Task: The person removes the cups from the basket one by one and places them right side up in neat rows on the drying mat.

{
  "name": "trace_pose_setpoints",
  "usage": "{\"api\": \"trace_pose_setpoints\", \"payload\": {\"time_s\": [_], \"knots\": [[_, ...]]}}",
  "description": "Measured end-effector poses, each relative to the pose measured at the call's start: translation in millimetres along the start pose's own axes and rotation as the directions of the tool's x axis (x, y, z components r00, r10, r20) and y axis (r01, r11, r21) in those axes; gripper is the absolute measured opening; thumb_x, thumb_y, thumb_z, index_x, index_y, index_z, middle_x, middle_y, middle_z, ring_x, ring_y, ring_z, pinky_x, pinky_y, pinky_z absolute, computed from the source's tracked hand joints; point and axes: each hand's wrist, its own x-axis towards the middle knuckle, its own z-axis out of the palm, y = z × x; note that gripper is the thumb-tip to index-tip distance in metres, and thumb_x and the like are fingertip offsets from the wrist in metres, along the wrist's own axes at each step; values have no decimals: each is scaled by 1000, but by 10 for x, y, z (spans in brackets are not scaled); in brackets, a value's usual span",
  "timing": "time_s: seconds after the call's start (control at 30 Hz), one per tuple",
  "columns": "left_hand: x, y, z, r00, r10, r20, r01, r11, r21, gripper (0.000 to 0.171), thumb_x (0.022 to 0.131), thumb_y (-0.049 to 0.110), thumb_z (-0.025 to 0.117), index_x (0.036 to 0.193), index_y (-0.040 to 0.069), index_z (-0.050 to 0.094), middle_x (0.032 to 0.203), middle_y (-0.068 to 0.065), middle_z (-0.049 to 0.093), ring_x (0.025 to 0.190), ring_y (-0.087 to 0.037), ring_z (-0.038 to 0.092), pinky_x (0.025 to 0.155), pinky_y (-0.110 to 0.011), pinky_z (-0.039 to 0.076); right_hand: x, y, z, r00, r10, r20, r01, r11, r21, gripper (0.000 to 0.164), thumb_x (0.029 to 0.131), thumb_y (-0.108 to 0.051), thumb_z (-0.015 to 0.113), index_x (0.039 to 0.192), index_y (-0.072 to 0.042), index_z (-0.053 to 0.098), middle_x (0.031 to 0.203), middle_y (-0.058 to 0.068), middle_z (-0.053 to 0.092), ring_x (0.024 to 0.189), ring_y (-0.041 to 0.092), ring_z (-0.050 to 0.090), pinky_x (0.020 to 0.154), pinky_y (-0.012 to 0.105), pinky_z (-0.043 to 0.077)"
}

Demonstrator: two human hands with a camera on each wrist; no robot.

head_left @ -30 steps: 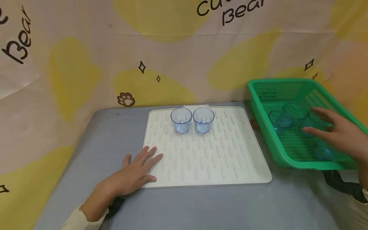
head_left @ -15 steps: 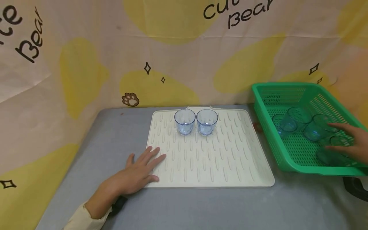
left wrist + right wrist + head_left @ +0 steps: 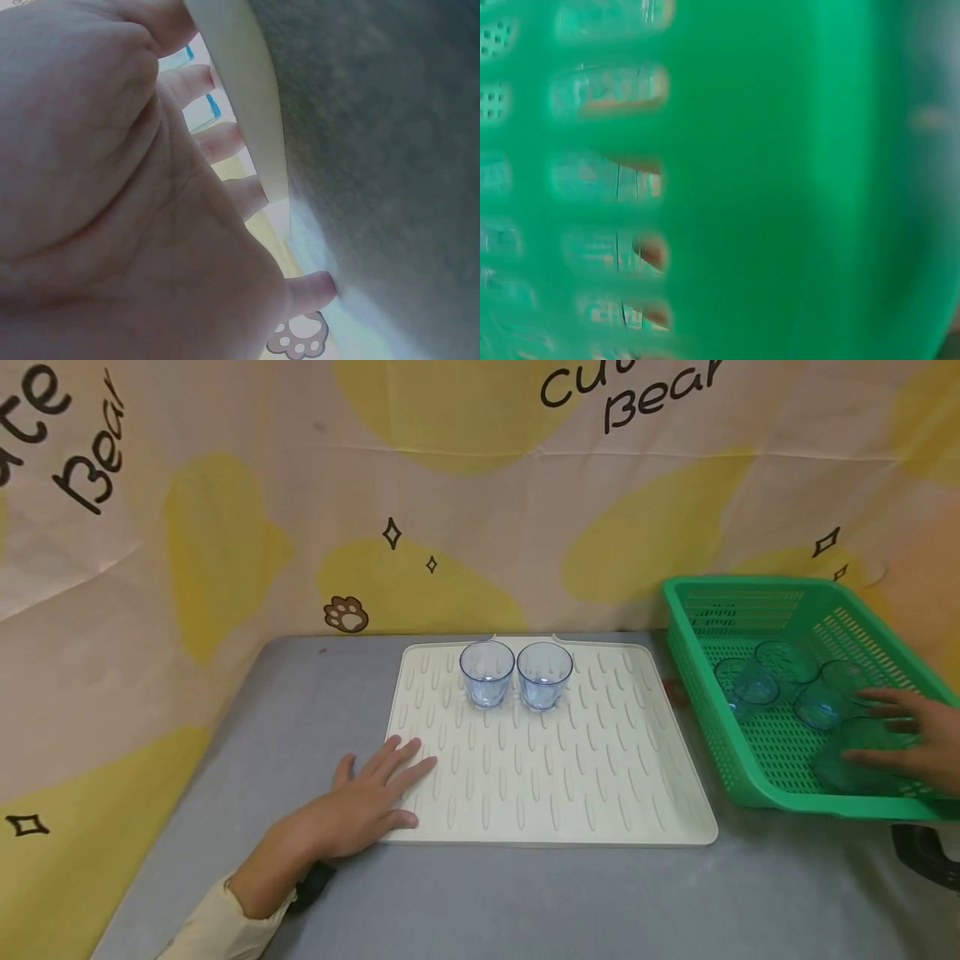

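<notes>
Head: left hand spread on white mat's left edge near front corner, holding nothing. Two blue glasses side by side near mat's back edge. Right hand in green basket, fingers parted at a glass near front edge; can't tell if gripped.

Left wrist: fingers apart.

Right wrist: fingertips through basket slots, blurry.

Soft, even light falls over my desk, with a dim shadow toward its near right corner, below the basket. My right hand looks slightly smeared — my left hand is sharper. At my left wrist the desk is murky and dark beside pale glare; at my right, green plastic fills the view — blurred, out of focus.
</notes>
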Motion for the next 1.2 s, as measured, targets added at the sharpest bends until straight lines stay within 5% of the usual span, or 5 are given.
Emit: {"api": "trace_pose_setpoints", "payload": {"time_s": [0.23, 0.4, 0.73, 1.2], "knots": [[8, 5, -19, 1000, 20, -4, -20, 1000, -8, 70, 99, 41, 56, 160, 28, 22, 169, -5, 9, 156, -35, 2, 107, -80, 1, -217, -993, -306, 995, -34, 97, 39, 998, -48, 99, 84, -35, 80, 149, 13, 23, 134, 49, 35, 114, 65, 37, 86, 74, 35], [7, 14, -23, 1000, 24, -5, -25, 1000, -14, 70, 99, 41, 56, 159, 27, 23, 169, -6, 9, 156, -36, 3, 108, -79, 0, -275, -1332, -340, 992, -86, 88, 88, 996, -23, 89, 84, -30, 80, 145, 14, 33, 135, 46, 39, 116, 61, 41, 85, 71, 38], [37, 1, -42, 1000, 14, -10, -14, 1000, 13, 71, 99, 40, 57, 160, 28, 22, 169, -5, 9, 156, -35, 2, 108, -80, 1, -226, -1473, -313, 987, -143, 72, 144, 990, -2, 80, 87, -34, 77, 145, 7, 40, 138, 43, 43, 119, 59, 42, 86, 70, 37], [26, 29, -7, 1000, 0, -6, 1, 997, 81, 71, 99, 44, 55, 160, 28, 22, 169, -5, 10, 156, -35, 5, 107, -81, 8, -216, -1248, -309, 974, -104, 202, 108, 994, -10, 107, 79, -37, 84, 152, 10, 21, 139, 46, 36, 116, 65, 42, 81, 70, 43]]}}
